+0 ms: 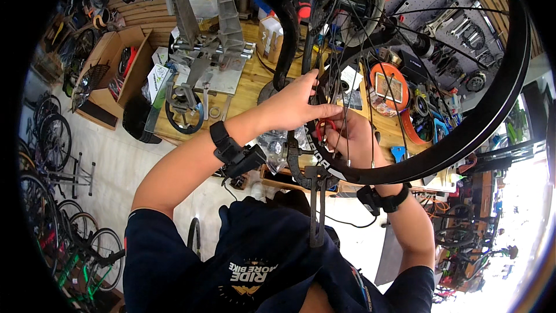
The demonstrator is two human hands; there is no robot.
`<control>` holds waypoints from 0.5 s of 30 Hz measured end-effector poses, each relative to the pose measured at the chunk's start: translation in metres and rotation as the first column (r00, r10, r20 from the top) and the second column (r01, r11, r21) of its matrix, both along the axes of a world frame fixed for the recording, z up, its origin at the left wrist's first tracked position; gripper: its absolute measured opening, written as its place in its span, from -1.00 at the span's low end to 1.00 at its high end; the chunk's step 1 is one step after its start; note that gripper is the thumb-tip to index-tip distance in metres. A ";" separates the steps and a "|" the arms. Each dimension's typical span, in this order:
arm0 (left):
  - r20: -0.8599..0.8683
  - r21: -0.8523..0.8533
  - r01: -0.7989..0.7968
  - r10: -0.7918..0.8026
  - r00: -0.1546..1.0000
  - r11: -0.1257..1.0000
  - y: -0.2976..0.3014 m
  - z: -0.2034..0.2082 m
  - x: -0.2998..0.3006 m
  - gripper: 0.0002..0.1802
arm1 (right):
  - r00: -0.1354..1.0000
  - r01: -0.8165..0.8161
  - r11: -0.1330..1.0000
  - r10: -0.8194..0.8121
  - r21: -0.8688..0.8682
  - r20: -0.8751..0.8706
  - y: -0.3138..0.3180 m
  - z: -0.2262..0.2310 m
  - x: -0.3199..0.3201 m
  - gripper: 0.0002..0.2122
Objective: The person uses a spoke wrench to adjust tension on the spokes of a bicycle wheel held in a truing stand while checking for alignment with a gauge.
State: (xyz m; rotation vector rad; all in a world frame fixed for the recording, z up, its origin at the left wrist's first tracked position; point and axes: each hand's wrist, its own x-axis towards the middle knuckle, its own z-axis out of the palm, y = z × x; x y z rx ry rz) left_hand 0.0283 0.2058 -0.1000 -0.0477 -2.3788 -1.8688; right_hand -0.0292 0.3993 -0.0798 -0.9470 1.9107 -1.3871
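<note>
A black bicycle wheel (492, 122) stands in front of me in a dark metal truing stand (282, 35), its rim running from the upper right down to my hands. My right hand (360, 138) is at the inner side of the rim among the spokes, fingers closed on a small red spoke wrench (320, 127). Beside it my left hand (294, 103) reaches across to the spokes, thumb stretched toward the right hand and fingers apart. Its fingertips are partly hidden by the spokes. Above, a disc rotor (360, 20) sits at the hub.
On the wooden workbench (246, 43) are a second metal stand (197, 64), an orange round tray (389, 86) and small parts. Wrenches (463, 23) hang on the pegboard behind. A cardboard box (113, 75) stands at left, with bicycles (55, 133) along the side.
</note>
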 end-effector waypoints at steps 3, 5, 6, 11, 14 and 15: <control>-0.002 -0.082 -0.060 0.060 0.998 0.995 0.000 -0.006 0.001 0.10 | 0.998 -0.058 0.994 0.062 0.092 -0.032 -0.002 -0.003 -0.008 -0.83; -0.011 -0.070 -0.073 0.072 0.997 0.995 0.001 -0.009 0.002 0.04 | 0.989 -0.111 0.990 0.102 0.087 0.106 0.001 -0.001 -0.016 -0.83; -0.041 -0.090 -0.093 0.090 0.995 0.992 0.001 -0.012 0.002 -0.04 | 0.977 -0.137 0.987 0.122 0.082 0.174 0.003 0.000 -0.019 -0.83; -0.033 -0.261 -0.209 0.208 0.978 0.942 0.012 0.003 0.019 -0.43 | 0.947 -0.216 0.975 0.197 0.047 0.255 0.003 0.002 -0.027 -0.83; 0.107 -0.128 -0.051 0.065 0.992 0.991 0.015 0.013 0.024 -0.55 | 0.922 -0.268 0.963 0.267 -0.033 0.280 0.005 -0.007 -0.036 -0.85; 0.029 -0.141 -0.082 0.087 0.996 0.987 0.017 0.010 0.023 -0.58 | 0.916 -0.287 0.957 0.289 -0.047 0.280 0.004 -0.008 -0.040 -0.85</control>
